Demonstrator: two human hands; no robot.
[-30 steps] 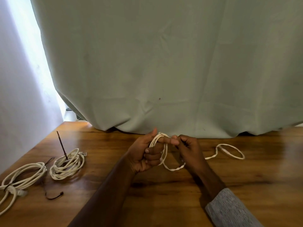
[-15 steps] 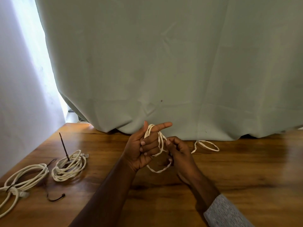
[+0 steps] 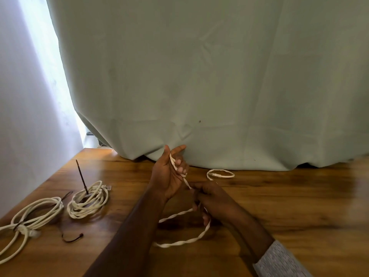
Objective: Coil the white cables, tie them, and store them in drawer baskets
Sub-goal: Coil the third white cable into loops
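Both hands grip the cable above the bench: left hand pinching wraps, right hand now drawn down toward the person, opening a bigger loop, so coiling is midway beside two coils.

White cables: three are showing — one being held, two lying coiled, one nearer and one at the left edge
Dark ties: two are showing — one sticking up, one lying loose
Hands: two are showing — left, right
Curtains: one is hanging
Tables: one is showing
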